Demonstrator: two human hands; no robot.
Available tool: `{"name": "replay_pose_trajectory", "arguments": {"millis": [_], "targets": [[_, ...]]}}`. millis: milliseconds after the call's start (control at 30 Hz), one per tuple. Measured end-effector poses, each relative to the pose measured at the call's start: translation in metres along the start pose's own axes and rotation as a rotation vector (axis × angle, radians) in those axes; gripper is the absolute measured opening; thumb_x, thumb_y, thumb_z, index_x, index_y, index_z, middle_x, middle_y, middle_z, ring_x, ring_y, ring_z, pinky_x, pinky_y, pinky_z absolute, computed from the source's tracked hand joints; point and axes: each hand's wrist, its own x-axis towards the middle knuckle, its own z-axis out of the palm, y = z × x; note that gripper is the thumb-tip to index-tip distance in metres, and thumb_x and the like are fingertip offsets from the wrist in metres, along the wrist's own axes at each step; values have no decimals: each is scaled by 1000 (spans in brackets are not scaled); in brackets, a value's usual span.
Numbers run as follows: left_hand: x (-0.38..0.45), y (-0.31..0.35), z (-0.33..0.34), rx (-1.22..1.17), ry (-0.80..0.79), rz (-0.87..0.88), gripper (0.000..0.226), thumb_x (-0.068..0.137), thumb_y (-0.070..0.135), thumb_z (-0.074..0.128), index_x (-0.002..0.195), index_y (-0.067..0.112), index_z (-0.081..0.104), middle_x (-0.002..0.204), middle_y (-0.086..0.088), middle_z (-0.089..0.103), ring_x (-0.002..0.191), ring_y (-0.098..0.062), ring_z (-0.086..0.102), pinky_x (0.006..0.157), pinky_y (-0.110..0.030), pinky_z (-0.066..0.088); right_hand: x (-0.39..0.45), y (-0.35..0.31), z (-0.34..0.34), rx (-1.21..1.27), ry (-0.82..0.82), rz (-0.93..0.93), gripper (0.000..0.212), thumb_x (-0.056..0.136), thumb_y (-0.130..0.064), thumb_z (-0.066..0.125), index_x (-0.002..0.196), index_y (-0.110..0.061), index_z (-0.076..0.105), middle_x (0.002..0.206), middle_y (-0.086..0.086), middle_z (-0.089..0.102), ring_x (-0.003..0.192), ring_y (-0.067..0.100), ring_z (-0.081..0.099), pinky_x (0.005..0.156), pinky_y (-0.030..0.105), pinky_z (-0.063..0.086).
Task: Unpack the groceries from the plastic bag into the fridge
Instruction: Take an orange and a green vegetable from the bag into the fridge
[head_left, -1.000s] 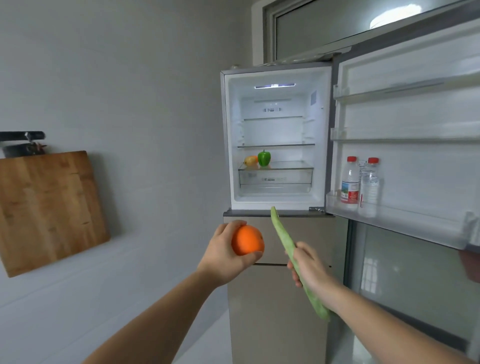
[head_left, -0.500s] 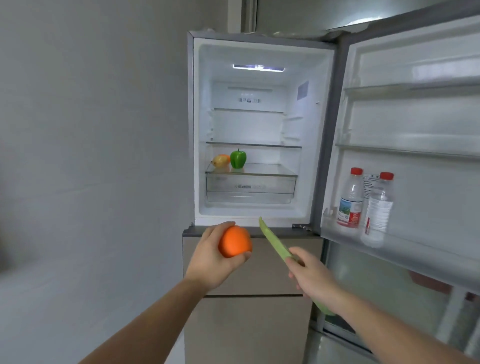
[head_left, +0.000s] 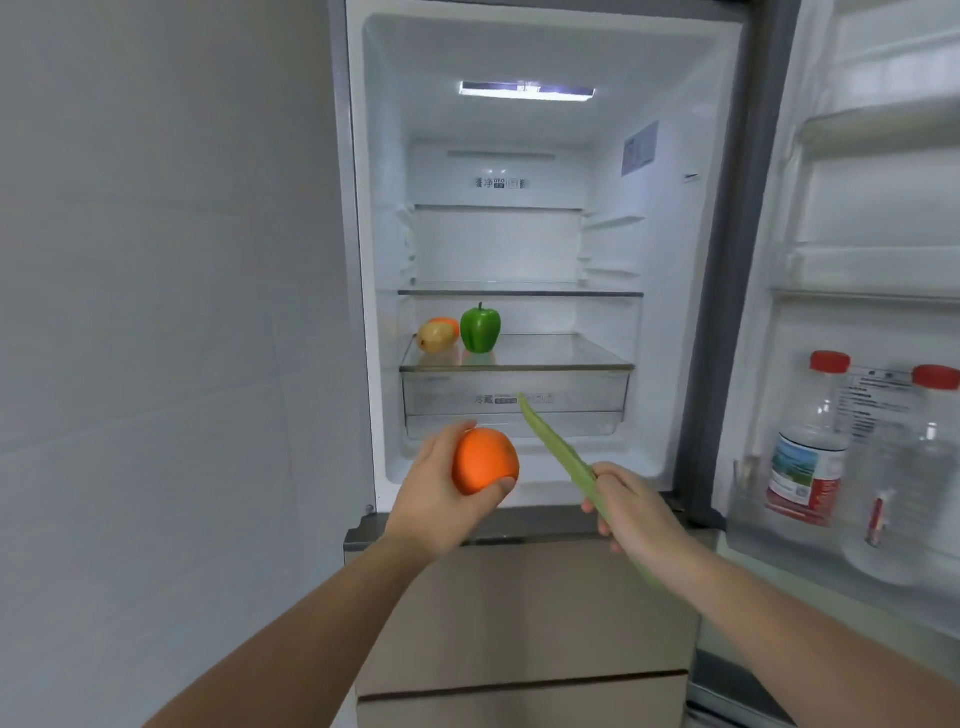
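My left hand (head_left: 434, 493) grips an orange (head_left: 484, 460) in front of the open fridge (head_left: 660, 322), level with its bottom edge. My right hand (head_left: 631, 512) holds a long pale green vegetable (head_left: 553, 444) by its middle, its tip pointing up and left at the clear drawer (head_left: 514, 400). On the glass shelf (head_left: 561, 358) above that drawer stand a green bell pepper (head_left: 480, 328) and a yellowish fruit (head_left: 435, 336), with an orange-coloured fruit (head_left: 448, 322) partly hidden behind it. The plastic bag is out of view.
The fridge door (head_left: 872, 260) stands open on the right, with two red-capped water bottles (head_left: 808, 441) in its lower rack. A higher glass shelf (head_left: 519, 292) is bare. Closed beige drawers (head_left: 519, 613) lie below the compartment. A grey wall (head_left: 156, 312) is on the left.
The view has moved closer to the fridge and both hands have risen toward the open compartment. The cutting board on the left wall has dropped out of view. Both holds are unchanged.
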Motion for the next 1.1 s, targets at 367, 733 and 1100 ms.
{"name": "replay_pose_trajectory", "arguments": {"millis": [367,733,1100], "targets": [[154,-18,24,168,86,31,69,73,50,77,130,36,39,128,12,45,109,-12,50,87,-28,46,173,-9,1,-116,29,-298,17,90,-19,49,105,-28,46,80,8,63,56,19,50,51,30,40],[249,-43,41,180,134,7,83,63,74,60,132,35,37,128,10,46,109,-18,55,95,-44,49,270,-26,-1,-530,168,-375,7,88,-32,49,94,-30,45,80,-6,61,68,19,57,53,29,40],[318,-71,58,184,24,-15,78,77,58,69,139,22,39,123,0,55,108,-18,55,92,-30,45,350,-39,4,-742,230,-210,11,84,-28,55,90,-19,52,85,3,61,74,25,59,60,30,47]]}}
